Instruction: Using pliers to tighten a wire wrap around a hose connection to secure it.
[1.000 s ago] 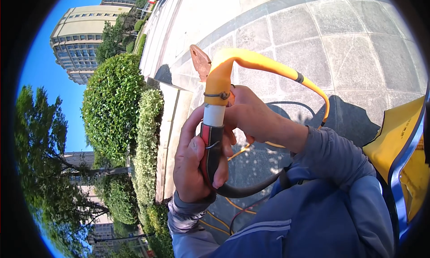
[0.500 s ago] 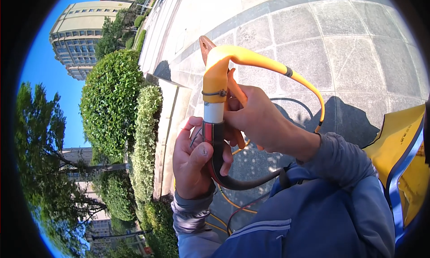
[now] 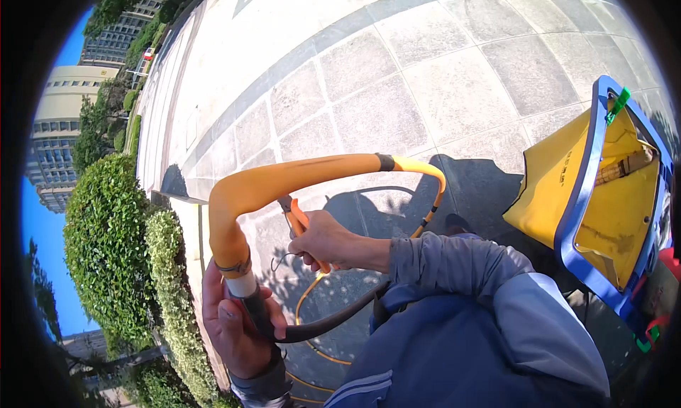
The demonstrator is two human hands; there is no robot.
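My left hand [image 3: 237, 330] is wrapped round a black hose [image 3: 330, 326] at its joint with a white collar [image 3: 242, 286]. A thick yellow hose [image 3: 298, 175] fits over the collar, held by a dark wire tie [image 3: 235, 269]. It bends over to the right and narrows into a thinner yellow line. Apart from the joint, my right hand [image 3: 330, 241] is closed on orange-handled pliers [image 3: 299, 220], their jaws pointing up behind the yellow hose. A thin curved wire [image 3: 274, 261] shows beside its fingers; whether they hold it I cannot tell.
At the right stands a yellow bag [image 3: 550, 185] with a blue frame [image 3: 571, 227] and a green clip [image 3: 618, 105]. Thin yellow line [image 3: 333, 358] loops over the paving below my hands. A hedge [image 3: 106, 252] and a low wall [image 3: 191, 227] lie to the left.
The view has swung right, bringing more of the bag into sight. My right hand and the pliers have drawn away from the joint. My left hand keeps hold of the black hose, now tilted.
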